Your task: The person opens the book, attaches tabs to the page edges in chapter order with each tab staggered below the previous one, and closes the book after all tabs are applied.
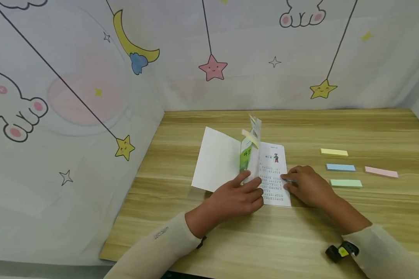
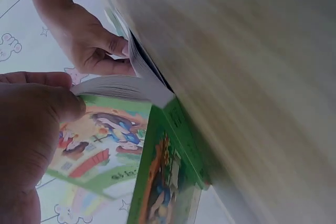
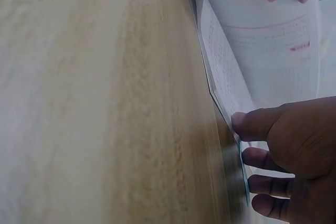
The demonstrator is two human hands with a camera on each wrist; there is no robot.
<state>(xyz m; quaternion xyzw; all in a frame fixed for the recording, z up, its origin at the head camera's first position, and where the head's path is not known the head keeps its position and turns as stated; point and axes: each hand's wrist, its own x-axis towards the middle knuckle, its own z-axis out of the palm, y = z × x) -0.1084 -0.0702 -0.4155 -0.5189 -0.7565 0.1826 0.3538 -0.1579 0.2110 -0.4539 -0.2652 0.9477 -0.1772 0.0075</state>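
Observation:
A book lies open on the table, its printed right page facing up and its white left leaf spread flat. My left hand grips a raised stack of pages and a green illustrated cover, which stand up from the spine. A pale yellow sticky strip juts from the raised pages. At the page's right edge, my right hand pinches a thin blue sticky note, seen nearly edge-on. Its thumb touches the page edge. The fingers partly hide the note.
Right of the book lie yellow, blue, green and pink sticky-note pads. The wooden table meets a patterned white backdrop behind and at the left.

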